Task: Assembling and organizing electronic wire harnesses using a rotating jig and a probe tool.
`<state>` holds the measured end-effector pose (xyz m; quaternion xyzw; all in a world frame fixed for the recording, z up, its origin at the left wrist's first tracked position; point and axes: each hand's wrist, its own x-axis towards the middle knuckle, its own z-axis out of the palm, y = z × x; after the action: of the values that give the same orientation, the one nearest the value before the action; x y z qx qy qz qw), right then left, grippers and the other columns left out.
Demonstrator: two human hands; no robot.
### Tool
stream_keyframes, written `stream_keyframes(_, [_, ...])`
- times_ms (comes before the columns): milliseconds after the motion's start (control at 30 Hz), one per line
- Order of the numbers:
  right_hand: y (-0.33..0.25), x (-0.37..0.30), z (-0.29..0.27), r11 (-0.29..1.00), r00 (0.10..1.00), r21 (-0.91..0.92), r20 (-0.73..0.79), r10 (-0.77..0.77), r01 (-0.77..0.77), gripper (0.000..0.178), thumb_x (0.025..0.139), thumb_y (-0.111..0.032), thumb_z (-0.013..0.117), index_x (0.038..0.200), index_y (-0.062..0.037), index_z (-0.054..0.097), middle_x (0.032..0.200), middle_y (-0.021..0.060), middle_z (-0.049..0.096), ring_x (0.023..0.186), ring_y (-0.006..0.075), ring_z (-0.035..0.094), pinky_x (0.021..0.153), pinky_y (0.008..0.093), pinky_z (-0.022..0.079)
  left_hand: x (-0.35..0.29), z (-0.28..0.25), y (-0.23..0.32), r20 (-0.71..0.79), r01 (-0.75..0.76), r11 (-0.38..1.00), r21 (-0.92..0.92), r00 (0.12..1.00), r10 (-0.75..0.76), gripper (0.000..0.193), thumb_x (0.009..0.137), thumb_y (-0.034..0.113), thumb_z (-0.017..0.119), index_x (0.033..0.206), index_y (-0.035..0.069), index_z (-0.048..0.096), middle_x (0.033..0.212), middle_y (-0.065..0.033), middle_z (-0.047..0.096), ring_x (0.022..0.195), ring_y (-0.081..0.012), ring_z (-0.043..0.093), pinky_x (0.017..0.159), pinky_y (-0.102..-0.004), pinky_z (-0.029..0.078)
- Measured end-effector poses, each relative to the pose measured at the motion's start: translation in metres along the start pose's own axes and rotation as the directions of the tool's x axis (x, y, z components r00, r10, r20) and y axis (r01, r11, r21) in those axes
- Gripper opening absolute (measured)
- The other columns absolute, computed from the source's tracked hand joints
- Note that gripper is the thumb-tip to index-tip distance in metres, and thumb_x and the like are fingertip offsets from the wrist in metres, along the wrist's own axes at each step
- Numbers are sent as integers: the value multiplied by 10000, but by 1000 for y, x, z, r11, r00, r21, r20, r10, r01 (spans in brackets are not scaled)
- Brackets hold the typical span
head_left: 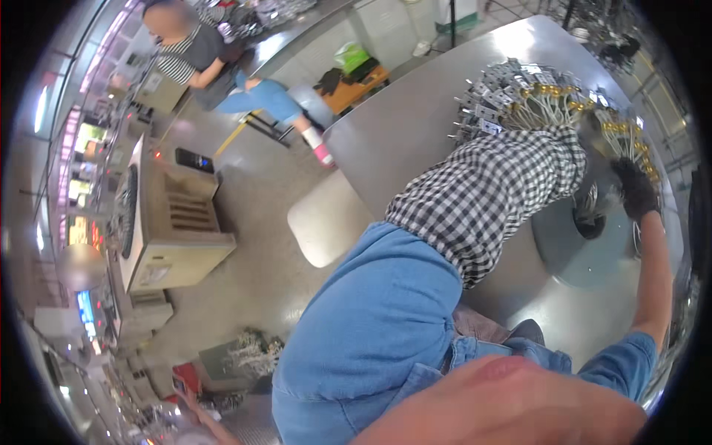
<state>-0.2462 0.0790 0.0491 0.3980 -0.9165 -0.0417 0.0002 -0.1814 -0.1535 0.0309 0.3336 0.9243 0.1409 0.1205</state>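
At the right of the head view, my left arm in a black-and-white checked sleeve reaches across a metal table. My left hand (591, 135) is at the sleeve's end, dark and smeared, its fingers not readable. Beside it my right hand (636, 191), in a black glove, has its fingers drawn together; what they hold is hidden. Around both hands lie many white-wired parts (549, 104) with gold-coloured ends and silver metal pieces. Just below the hands is a grey round disc (560, 248) with a dark opening (590, 225), where some shiny strands show.
The metal table (400, 119) extends left of the parts. A pale stool (326, 219) stands at its edge. A beige cabinet (178, 230) is further left. One person (200, 59) sits at the far left; another person's arm (204, 419) shows at the lower left.
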Motion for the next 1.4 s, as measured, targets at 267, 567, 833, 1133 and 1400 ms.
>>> stream_keyframes(267, [14,5,-1,962,943,-86,241,-232,258,388,600,-32,640,982,-96,630,1000,171,565,1024,360,533,949,429,421,18,-1,-4,-37,23,1000,-5,999,-23,523,782,452,620,1187,123,633,1140,-141,642,1098,-287,589,942,-464,437])
stream_keyframes(567, [73,-59,47,915,903,-180,-174,-392,362,188,576,-62,642,755,-82,585,848,158,568,901,375,528,818,439,427,15,-10,-27,-201,116,992,-58,972,-125,469,779,394,617,1170,137,649,1124,-132,650,1095,-296,588,937,-485,431])
stream_keyframes(833, [196,-50,56,988,997,-152,70,17,-6,434,815,-145,628,1215,8,559,1241,190,580,1195,339,510,1053,404,369,-17,-19,-62,-316,265,961,-78,908,-276,431,778,350,609,1155,146,660,1113,-120,657,1090,-291,588,931,-488,428])
stream_keyframes(1133, [303,-44,69,974,997,226,69,13,-29,432,916,-232,562,1255,33,524,1191,224,591,1106,306,560,959,382,413,-63,-61,-13,-103,528,840,124,849,-518,410,781,328,583,1136,139,664,1109,-94,662,1077,-246,592,920,-439,433])
stream_keyframes(1400, [372,-64,88,945,959,256,-146,245,-202,411,894,-208,586,1235,18,546,1128,199,627,1037,286,591,884,390,452,-69,-59,-44,-257,499,865,54,844,-471,405,781,332,581,1120,127,666,1096,-111,662,1055,-251,597,898,-435,435])
